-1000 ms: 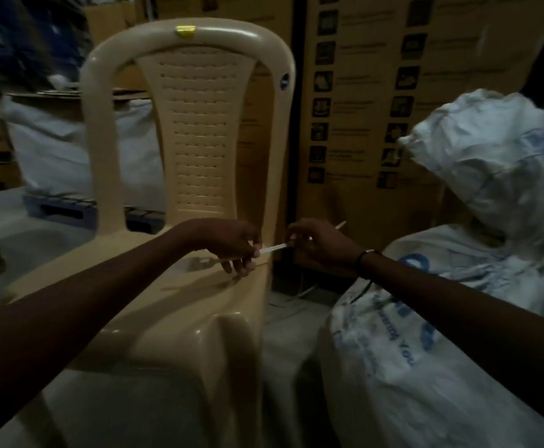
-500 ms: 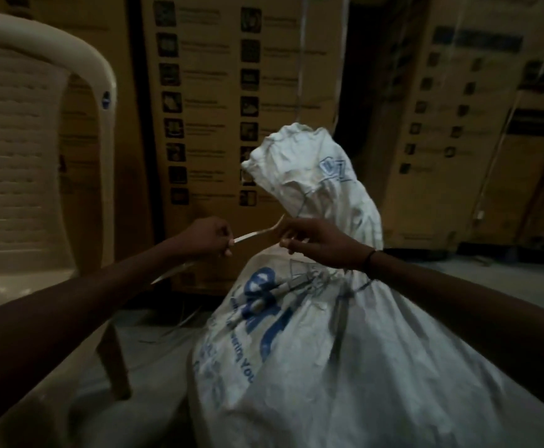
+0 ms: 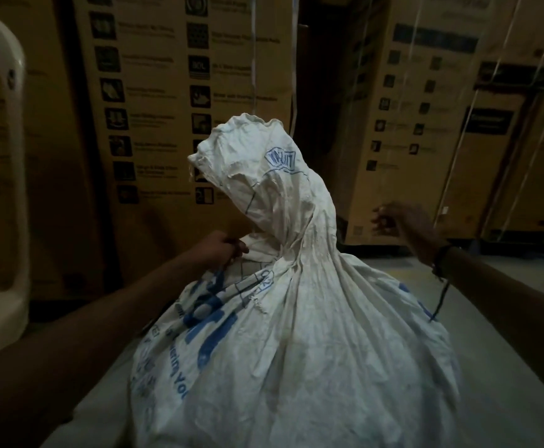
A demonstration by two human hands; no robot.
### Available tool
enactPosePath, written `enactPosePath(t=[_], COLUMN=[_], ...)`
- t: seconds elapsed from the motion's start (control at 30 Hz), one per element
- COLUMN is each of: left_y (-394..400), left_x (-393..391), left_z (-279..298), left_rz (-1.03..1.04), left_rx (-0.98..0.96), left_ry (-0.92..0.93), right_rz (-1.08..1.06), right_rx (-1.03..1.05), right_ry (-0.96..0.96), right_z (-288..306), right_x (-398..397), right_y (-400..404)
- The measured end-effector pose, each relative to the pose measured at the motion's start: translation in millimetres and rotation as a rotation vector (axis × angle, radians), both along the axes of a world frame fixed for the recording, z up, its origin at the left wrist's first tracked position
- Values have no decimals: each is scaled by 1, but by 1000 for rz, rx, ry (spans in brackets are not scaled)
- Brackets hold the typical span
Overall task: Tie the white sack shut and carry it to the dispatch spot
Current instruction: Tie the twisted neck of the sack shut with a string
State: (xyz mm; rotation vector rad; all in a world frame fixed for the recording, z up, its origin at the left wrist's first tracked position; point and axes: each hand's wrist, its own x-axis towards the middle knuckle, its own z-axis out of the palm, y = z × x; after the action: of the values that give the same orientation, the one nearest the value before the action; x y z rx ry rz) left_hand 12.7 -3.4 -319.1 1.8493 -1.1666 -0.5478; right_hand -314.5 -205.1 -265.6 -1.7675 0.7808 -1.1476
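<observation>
both hands now flank the sack: left hand grips its neck, right hand is blurred, grip unclear; tying looks underway.

The white sack stands upright on the floor, full and bulging below, its woven cloth creased and dull in the dim light. Blue lettering and a large blue logo run down its left face, with a small blue badge printed near the top. The cloth is gathered into a narrow neck about two thirds of the way up; above it the loose mouth rises in a crumpled hood that leans to the left, its frayed rim open
</observation>
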Motion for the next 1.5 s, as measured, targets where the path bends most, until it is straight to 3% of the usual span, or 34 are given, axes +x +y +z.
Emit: enactPosePath(t=[0.23,0.4,0.5,0.7,0.9,1.2,1.37,1.5], left_y=[-26,-39,-41,-18,5,35,36,33], left_x=[-6,-10,-11,2,10,-11,-28,-37], left_z=[-13,-14,-12,2,-4,1,4,4], left_rz=[-92,-181,-206,-293,-247,-302,-320,-325], left_rx=[-31,-66,-64,60,-57,-164,-191,-226], left_ry=[6,-58,-61,-259,-331,-36,22,174], right_rz=[-68,123,157,131,77,55,107,111], right_rx=[-324,-470,-563,-727,-948,-803,-820,-701], right_ry=[472,660,660,781,788,873,752,701], right_z=[-40,-55,-63,-70,-59,-35,-22,-16], right_x=[12,46,54,32,6,-13,-18,-15], right_y=[-27,-24,-23,-40,-26,8,33,34])
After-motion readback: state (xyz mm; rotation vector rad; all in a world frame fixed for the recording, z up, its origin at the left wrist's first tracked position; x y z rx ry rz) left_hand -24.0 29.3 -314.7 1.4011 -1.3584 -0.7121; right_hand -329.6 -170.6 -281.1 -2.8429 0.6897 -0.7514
